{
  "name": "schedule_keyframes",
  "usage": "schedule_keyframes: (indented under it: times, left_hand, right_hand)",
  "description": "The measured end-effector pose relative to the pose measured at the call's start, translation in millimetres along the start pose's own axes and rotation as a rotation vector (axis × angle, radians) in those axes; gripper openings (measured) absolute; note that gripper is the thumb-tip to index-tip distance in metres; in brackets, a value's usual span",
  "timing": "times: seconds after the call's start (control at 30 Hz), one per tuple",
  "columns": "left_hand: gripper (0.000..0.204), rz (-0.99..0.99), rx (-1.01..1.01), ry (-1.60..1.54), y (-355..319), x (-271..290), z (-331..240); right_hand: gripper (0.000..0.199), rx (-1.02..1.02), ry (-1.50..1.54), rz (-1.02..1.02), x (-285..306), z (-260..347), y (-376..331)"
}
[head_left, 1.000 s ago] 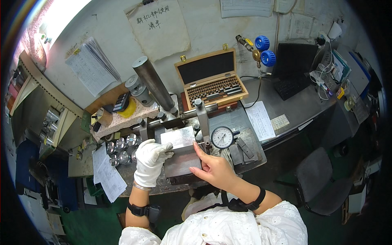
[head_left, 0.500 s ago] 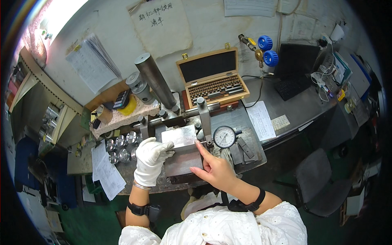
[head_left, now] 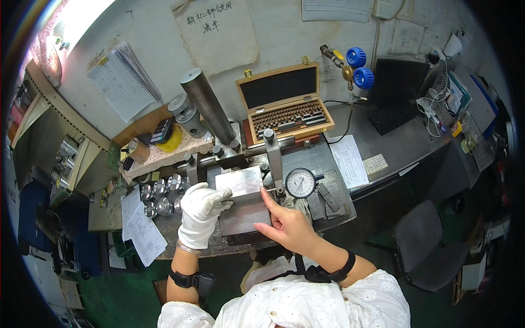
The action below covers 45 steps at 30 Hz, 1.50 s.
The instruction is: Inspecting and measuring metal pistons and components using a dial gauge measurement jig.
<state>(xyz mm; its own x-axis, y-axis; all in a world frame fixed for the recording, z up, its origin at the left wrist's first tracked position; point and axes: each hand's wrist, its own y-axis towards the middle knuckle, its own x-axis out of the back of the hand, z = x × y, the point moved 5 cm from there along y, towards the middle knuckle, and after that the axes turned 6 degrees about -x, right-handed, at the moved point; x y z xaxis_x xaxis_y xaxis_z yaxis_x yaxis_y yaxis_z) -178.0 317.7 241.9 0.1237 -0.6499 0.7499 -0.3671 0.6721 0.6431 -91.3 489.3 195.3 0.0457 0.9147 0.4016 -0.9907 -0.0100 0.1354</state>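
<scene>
A shiny rectangular metal block [head_left: 240, 182] lies on a darker steel base [head_left: 246, 217]. My left hand [head_left: 201, 212], in a white glove, has its fingers closed at the block's near left corner. Bare, my right hand [head_left: 290, 225] points its index finger against the block's right side; the thumb is spread toward the base and the other fingers are curled. Just right of that fingertip, a dial gauge [head_left: 300, 182] faces up, its thin stem reaching toward the block. A steel arm [head_left: 274, 164] of the measuring stand [head_left: 210, 109] rises beside the gauge.
Several shiny round metal parts [head_left: 163, 205] stand left of my glove. Behind the stand is an open wooden case [head_left: 290, 117] of gauge blocks. Dark metal bars [head_left: 329, 198] lie right of the dial. Papers [head_left: 349, 161], a keyboard [head_left: 391, 117] and a chair [head_left: 418, 235] are farther right.
</scene>
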Motion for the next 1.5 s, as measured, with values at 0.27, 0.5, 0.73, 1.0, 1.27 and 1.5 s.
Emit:
schedule_keyframes:
  times: [0.27,0.5,0.73,1.0,1.27,1.5]
  left_hand:
    - [0.029,0.013,0.013,-0.026,-1.3,-1.0,2.5]
    - [0.030,0.036,0.017,-0.006,0.7,0.3,2.6]
    - [0.034,-0.017,-0.018,0.010,4.2,1.1,-2.4]
    - [0.037,-0.015,-0.024,0.023,0.7,1.0,-0.6]
    - [0.036,-0.024,-0.012,0.034,1.0,1.8,-0.1]
    - [0.036,-0.017,-0.007,0.026,1.1,1.2,-0.9]
  right_hand:
    - [0.073,0.035,-0.049,-0.042,2.6,1.2,-0.3]
    - [0.072,0.030,-0.065,-0.041,1.3,0.4,0.9]
    - [0.076,-0.008,0.010,-0.076,0.8,-1.1,-3.9]
    - [0.074,-0.032,0.025,-0.029,-1.1,-1.8,-3.2]
    - [0.074,-0.028,0.030,-0.048,-0.4,-0.7,-3.7]
    - [0.074,-0.036,0.037,-0.023,-1.2,-3.5,-3.8]
